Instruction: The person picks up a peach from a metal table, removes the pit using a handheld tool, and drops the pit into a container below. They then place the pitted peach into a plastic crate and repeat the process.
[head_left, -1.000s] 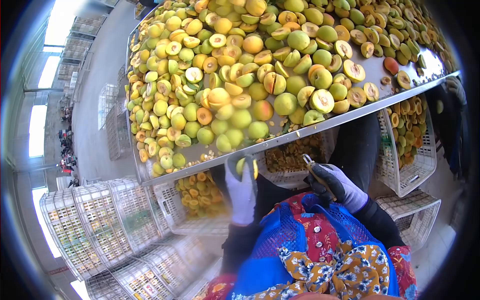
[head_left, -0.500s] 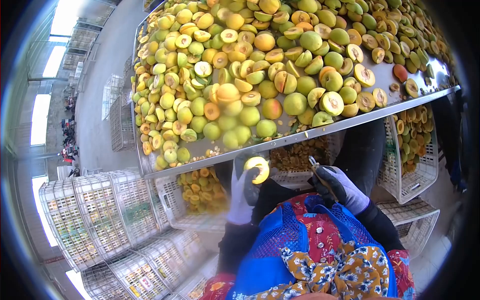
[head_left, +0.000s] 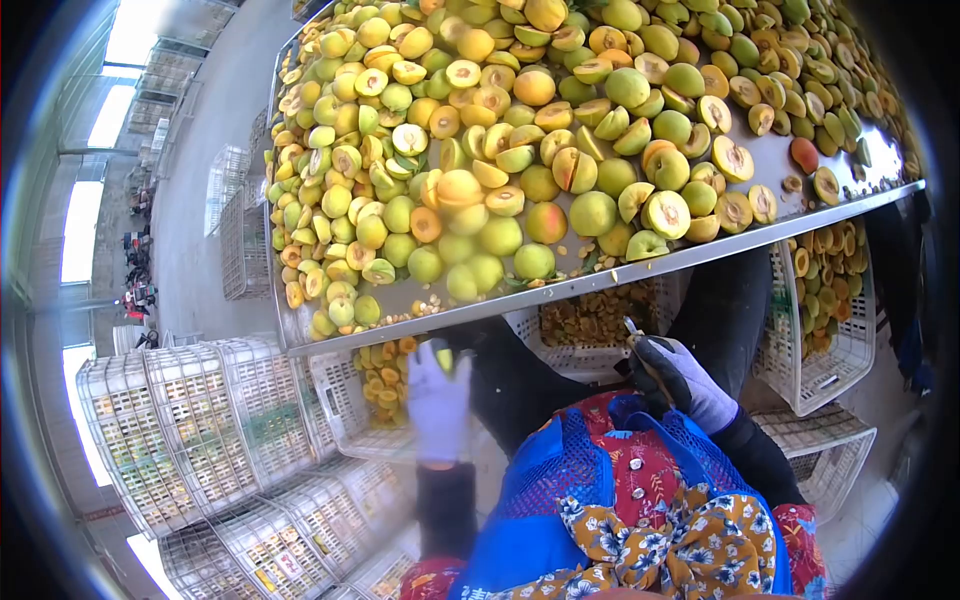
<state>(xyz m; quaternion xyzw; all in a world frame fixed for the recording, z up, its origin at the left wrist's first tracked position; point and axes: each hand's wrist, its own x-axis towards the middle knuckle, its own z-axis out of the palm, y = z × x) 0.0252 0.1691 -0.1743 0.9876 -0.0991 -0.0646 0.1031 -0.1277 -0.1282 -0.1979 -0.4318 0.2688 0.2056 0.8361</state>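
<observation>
My left hand [head_left: 438, 395], in a pale glove with dark fingers, is blurred in front of the table edge. A yellow-green peach half [head_left: 446, 359] shows at its fingertips, over the right side of a crate of cut halves [head_left: 342, 400]. My right hand [head_left: 685, 380], gloved the same way, is closed around a hand tool [head_left: 652, 371] with a brownish handle and a narrow metal tip pointing up at the table. Whole and halved peaches [head_left: 592, 213] lie heaped on the metal table [head_left: 520, 301] ahead of both hands.
Under the table edge, between my legs, a white crate [head_left: 590, 357] holds small brown pieces. Another crate of halves [head_left: 835, 375] stands tilted at the right. Stacked white crates [head_left: 200, 430] fill the left side. Loose pits [head_left: 790, 184] lie on the tabletop at right.
My left hand has moved left and a little down with the peach half, from in front of my body to over the left crate. My right hand keeps its place with the tool.
</observation>
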